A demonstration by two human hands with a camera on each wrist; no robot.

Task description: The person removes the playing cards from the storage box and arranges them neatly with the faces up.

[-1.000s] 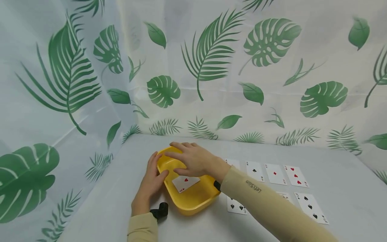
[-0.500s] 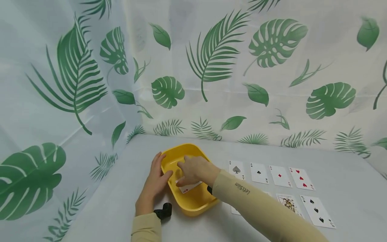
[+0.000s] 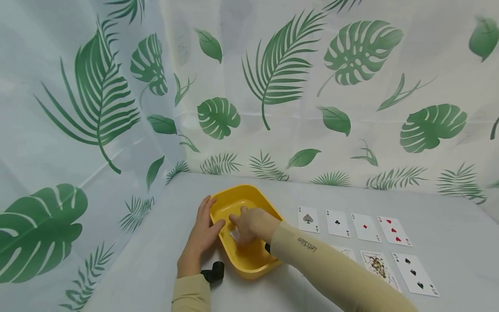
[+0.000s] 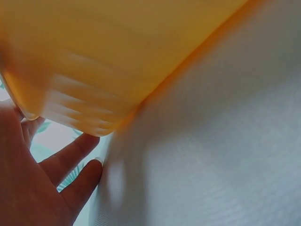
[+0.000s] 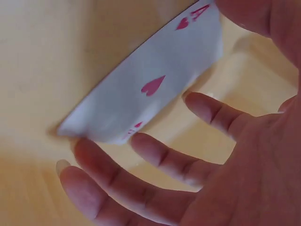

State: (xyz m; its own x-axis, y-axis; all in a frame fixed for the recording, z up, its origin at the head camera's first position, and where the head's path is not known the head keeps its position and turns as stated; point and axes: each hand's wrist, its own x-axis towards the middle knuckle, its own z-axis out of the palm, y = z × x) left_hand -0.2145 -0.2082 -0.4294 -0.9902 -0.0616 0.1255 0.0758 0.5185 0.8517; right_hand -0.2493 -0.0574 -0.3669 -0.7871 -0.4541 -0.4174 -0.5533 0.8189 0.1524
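A yellow plastic bin [image 3: 249, 272] stands on the table. My left hand [image 3: 200, 236] holds its left side, thumb at the rim and fingers along the far-left corner. In the left wrist view, fingertips [image 4: 91, 140] touch the bin's outer wall. Inside the bin, my right hand [image 3: 251, 223] reaches down over an ace of hearts [image 5: 153, 84], mostly hidden in the head view. The right wrist view has the thumb at one corner of the card and curled fingers [image 5: 155, 150] along its lower edge; the card looks tilted.
Right of the bin, face-up cards lie in two rows. The back row has an ace of spades [image 3: 308, 219], ace of clubs [image 3: 338, 223], ace of diamonds [image 3: 365, 227] and three of hearts [image 3: 394, 231]. In front lie a figure card [image 3: 377, 266] and a three of spades [image 3: 416, 274].
My right hand has come down from above the bin onto the ace of hearts, whose visible part has shrunk and tilted. The left hand keeps its place on the bin.
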